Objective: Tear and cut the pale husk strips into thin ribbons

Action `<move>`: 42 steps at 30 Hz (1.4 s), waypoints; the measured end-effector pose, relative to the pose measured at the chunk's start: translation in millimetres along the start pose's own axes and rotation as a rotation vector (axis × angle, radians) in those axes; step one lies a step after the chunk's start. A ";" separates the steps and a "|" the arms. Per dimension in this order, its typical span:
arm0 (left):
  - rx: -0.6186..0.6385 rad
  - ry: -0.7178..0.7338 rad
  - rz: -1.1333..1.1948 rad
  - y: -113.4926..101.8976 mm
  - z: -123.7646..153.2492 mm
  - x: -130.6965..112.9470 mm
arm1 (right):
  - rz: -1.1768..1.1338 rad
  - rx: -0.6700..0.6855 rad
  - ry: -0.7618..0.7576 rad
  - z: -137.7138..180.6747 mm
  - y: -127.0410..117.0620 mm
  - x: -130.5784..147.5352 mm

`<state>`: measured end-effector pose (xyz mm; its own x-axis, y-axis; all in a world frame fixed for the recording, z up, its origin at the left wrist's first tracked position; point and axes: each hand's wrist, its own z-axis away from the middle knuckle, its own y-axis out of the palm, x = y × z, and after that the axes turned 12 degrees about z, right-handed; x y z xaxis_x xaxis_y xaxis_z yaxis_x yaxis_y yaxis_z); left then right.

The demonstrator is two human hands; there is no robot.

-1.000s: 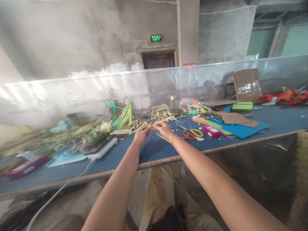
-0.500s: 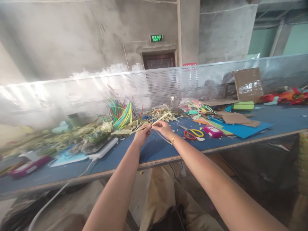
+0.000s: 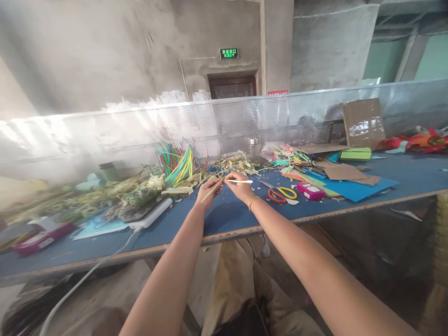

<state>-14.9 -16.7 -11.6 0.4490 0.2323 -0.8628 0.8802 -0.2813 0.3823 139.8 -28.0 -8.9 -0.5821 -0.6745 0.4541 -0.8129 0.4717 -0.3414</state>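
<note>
Above the blue table (image 3: 224, 224), my left hand (image 3: 207, 195) and my right hand (image 3: 242, 190) meet fingertip to fingertip. Pinched in my left fingers is a thin tan strip (image 3: 211, 191), which looks like dried plant fibre and slants down across the hand. My right fingers close on a slim pale stick-like strip (image 3: 240, 181) with a whiter end pointing right. Whether the two strips join is hidden at the fingertips. Scissors with one red and one yellow handle loop (image 3: 287, 192) lie just right of my right hand.
Heaps of greenish dried fibre (image 3: 87, 198) spread on the left, by a white power strip (image 3: 154, 217) with a cable. Colourful strands (image 3: 180, 165) stand behind my hands. A purple box (image 3: 310, 191), blue sheet (image 3: 371, 189) and cardboard (image 3: 341, 171) lie right. A perforated metal screen (image 3: 231, 123) borders the back.
The pale strip in my right hand has turned from pointing up and right to lying nearly level across the fingers. The tan strip now slants down over my left hand.
</note>
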 end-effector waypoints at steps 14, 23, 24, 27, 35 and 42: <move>0.028 0.010 0.214 1.2 0.9 0.4 | 0.475 -0.083 -0.242 2.9 -9.8 8.5; -0.007 0.011 0.465 0.1 -1.0 -3.9 | 0.694 -0.126 -0.409 11.0 -11.1 25.2; 0.003 0.016 0.478 -0.3 -1.2 -4.2 | 0.704 -0.113 -0.420 11.3 -10.4 25.8; 0.032 0.016 0.501 -0.9 -1.5 -5.2 | 0.708 -0.059 -0.447 10.4 -8.9 25.0; 0.050 -0.019 0.534 1.4 0.8 -7.2 | 0.645 -0.027 -0.473 6.2 -9.4 21.2; 0.035 0.009 0.522 1.0 0.0 -6.2 | 0.754 0.009 -0.486 8.3 -12.1 30.7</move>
<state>-16.8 -18.5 -5.8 0.8280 0.0610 -0.5573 0.5333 -0.3926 0.7493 131.9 -59.2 2.4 -0.8887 -0.3539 -0.2915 -0.2155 0.8836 -0.4157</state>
